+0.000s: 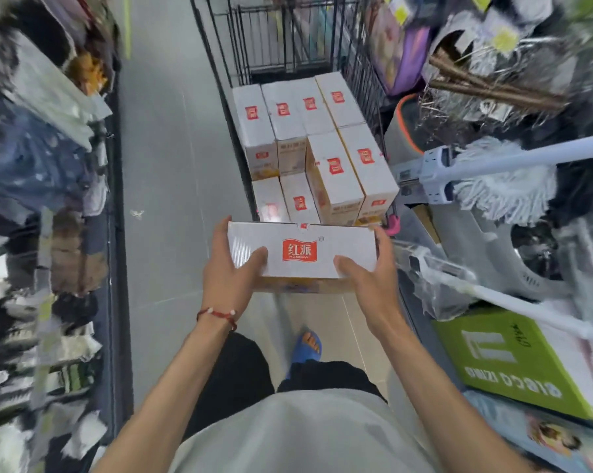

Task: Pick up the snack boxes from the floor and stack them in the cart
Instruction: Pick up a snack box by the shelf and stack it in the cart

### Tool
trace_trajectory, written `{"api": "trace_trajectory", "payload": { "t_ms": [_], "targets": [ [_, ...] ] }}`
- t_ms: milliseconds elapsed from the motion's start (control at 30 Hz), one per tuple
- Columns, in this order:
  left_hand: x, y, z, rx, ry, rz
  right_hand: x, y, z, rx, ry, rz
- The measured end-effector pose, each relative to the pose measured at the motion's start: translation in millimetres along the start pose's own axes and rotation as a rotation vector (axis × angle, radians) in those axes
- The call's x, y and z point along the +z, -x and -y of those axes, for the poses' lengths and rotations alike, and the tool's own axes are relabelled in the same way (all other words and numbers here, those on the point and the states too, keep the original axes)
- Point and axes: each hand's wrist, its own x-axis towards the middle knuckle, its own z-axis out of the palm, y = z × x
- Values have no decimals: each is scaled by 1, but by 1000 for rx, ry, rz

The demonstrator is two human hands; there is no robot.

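Note:
I hold a white snack box [301, 249] with a red logo level at waist height, just short of the cart's near end. My left hand [230, 268] grips its left end, thumb on top. My right hand [366, 271] grips its right end, thumb on the top face. Ahead stands the black wire cart [220, 63], with several identical white boxes [322, 145] stacked inside, some lying higher than others.
The aisle's grey floor [172, 165] runs along the cart's left. Shelves of packaged goods [42, 186] line the left side. On the right are mops [506, 179], a green carton [513, 356] and wrapped poles. My blue sandal [307, 344] shows below the box.

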Motion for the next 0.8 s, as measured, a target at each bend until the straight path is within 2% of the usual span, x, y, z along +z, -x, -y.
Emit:
{"api": "trace_trajectory", "payload": {
  "t_ms": [233, 533, 633, 800],
  "targets": [
    [14, -102, -28, 83, -41, 216, 29, -59, 13, 82, -53, -178],
    [-9, -224, -46, 143, -307, 580, 126, -78, 26, 229, -199, -590],
    [-19, -256, -55, 191, -371, 700, 158, -75, 29, 239, -247, -673],
    [-29, -284, -64, 254, -368, 802, 194, -68, 33, 200, -319, -796]
  ]
}}
